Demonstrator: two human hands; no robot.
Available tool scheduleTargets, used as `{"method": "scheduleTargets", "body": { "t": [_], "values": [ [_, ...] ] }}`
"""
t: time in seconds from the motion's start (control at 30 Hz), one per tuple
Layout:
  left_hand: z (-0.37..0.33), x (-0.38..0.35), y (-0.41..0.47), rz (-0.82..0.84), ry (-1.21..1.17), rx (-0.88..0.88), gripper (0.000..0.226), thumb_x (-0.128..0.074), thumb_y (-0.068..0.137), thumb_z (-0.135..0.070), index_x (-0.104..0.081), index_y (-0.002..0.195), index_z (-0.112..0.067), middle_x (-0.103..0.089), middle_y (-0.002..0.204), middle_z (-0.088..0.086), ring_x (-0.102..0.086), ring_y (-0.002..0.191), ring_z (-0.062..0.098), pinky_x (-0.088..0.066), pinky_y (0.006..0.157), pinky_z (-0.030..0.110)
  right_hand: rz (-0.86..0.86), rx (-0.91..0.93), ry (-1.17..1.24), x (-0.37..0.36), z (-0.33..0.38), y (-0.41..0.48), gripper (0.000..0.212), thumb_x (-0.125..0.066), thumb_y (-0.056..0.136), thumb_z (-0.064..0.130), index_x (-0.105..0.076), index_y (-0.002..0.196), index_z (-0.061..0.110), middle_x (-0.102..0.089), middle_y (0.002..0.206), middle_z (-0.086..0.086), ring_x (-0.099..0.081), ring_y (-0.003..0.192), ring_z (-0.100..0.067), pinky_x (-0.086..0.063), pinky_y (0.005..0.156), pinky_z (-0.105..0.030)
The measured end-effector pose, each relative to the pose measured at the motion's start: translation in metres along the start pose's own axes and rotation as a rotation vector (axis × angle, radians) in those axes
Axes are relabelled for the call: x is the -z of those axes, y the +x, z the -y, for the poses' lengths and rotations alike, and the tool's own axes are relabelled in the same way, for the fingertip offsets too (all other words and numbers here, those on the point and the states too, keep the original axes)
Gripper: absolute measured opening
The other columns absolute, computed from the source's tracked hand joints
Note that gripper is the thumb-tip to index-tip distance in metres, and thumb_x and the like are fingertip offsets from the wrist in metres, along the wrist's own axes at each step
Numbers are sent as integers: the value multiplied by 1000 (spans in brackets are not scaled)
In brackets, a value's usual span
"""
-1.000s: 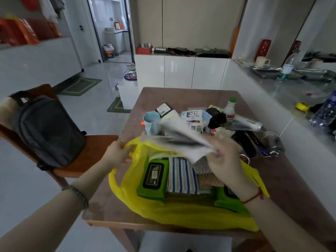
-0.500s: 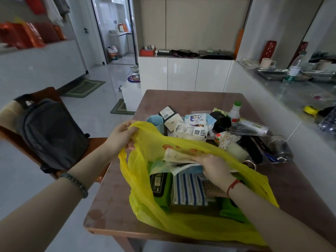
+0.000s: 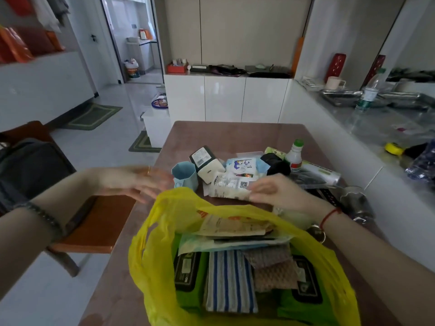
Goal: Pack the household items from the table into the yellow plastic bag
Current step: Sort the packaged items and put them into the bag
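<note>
Beyond far rim of yellow bag (image 3: 150,255): right hand (image 3: 280,192), fingers pinching white packet (image 3: 227,188). Left of that rim: left hand (image 3: 131,182) (blurred), fingers spread.

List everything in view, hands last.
bag: 1, yellow, open, table's near edge
wipes packs: 2, green, inside bag
cloth: 1, blue-white striped, between the packs
cup: 1, light blue, behind bag
packet: 1, white, behind bag
bottle: 1, white, green cap, farther right on table
table: 1, brown, centre
backpack: 1, dark grey, chair at left
left hand: 1, open, above bag's left rim
right hand: 1, pinching packet
</note>
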State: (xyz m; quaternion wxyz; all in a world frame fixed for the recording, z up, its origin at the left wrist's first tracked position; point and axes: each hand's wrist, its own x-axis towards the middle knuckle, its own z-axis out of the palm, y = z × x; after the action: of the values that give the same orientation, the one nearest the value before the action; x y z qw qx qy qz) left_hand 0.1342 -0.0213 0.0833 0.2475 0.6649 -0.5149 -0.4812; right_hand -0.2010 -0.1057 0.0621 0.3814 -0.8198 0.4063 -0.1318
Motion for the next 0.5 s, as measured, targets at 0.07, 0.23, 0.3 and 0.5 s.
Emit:
{"method": "scheduleTargets", "body": {
  "t": [0.07,0.23,0.3,0.5],
  "values": [
    [-20,0,21,-46,-32,-10,28,-51,93,-24,-54,121,-20,-65,112,8,-67,94,24,-57,73,30,-214,-49,89,27,-13,13,29,-66,83,17,-65,111,9,-68,109,-23,-67,92,-28,-54,80,-26],
    [-65,-26,74,-123,-83,-49,17,-49,94,-16,-54,103,-29,-62,105,-1,-62,87,16,-52,74,29,-283,-235,144,45,-56,58,52,-71,79,14,-52,126,3,-58,124,-24,-58,112,-32,-50,90,-30],
    [-75,-42,102,-128,-102,-18,20,-50,93,-17,-51,112,-23,-59,112,4,-60,89,18,-49,78,32,-204,-228,17,35,-68,80,63,-73,78,23,-45,133,8,-49,137,-13,-49,123,-27,-44,98,-35],
    [-70,-83,173,-70,-81,165,45,-49,93,-30,-40,135,-19,-53,119,4,-54,103,23,-46,91,37,90,6,-447,-16,-79,144,74,-68,81,30,-29,143,17,-33,149,-5,-30,137,-21,-29,109,-32]
  ]
}}
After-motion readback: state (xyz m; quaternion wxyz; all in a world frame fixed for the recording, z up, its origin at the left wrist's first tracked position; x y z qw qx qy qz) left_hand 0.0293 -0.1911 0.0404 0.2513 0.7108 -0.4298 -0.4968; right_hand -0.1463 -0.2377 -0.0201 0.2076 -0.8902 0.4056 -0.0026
